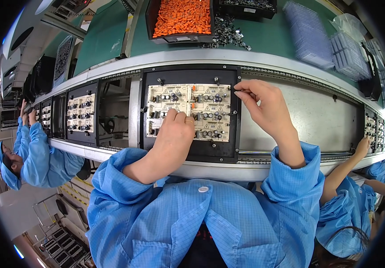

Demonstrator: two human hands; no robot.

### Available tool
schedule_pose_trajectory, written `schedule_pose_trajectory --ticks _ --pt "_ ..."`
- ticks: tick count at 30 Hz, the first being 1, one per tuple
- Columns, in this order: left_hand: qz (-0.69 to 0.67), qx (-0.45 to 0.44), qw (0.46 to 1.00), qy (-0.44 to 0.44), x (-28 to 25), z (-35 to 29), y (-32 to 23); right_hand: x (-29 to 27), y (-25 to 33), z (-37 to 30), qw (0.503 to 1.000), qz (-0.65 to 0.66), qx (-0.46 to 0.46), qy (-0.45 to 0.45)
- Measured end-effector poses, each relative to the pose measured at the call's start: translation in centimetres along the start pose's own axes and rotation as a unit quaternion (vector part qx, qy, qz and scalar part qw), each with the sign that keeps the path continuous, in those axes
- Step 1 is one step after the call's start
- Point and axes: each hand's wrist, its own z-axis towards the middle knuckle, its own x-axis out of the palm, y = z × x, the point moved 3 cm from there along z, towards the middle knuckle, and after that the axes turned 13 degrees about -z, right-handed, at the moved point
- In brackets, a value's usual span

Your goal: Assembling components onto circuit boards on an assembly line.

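A cream circuit board panel (212,135) sits in a black carrier frame (190,154) right in front of me. Rows of small capacitors stand on it, and two small orange parts show near its middle. My left hand (173,134) rests over the left half of the panel, fingers bent together and down at its surface. Whatever they grip is hidden. Beyond the frame's upper right edge, my right hand (264,105) pinches thumb and forefinger together. A tiny dark thing seems to be at those fingertips, too small to name.
A black bin of orange parts (182,38) stands on the green bench, beside loose metal clips (228,33). Stacked clear plastic trays (306,33) lie at the far right. Another loaded carrier (81,111) is on the conveyor to the left. Co-workers sit on both sides.
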Motion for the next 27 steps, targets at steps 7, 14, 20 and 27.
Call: schedule_pose_trajectory --ticks 7,14,20,27 --pt "0.017 0.009 1.0 0.008 0.2 0.3 0.0 0.0 0.3 0.0 1.0 0.001 -0.005 0.001" --pt "-0.048 0.007 0.998 -0.04 -0.6 0.1 0.1 -0.1 -1.1 0.4 0.998 0.003 0.045 -0.037" --pt "-0.489 -0.134 0.861 0.032 -3.2 -2.8 -0.7 -0.2 -6.0 2.4 0.972 -0.136 0.064 -0.178" --pt "-0.767 -0.086 0.631 0.08 -4.1 -1.8 4.3 2.2 -8.3 9.1 0.982 -0.169 0.024 -0.076"
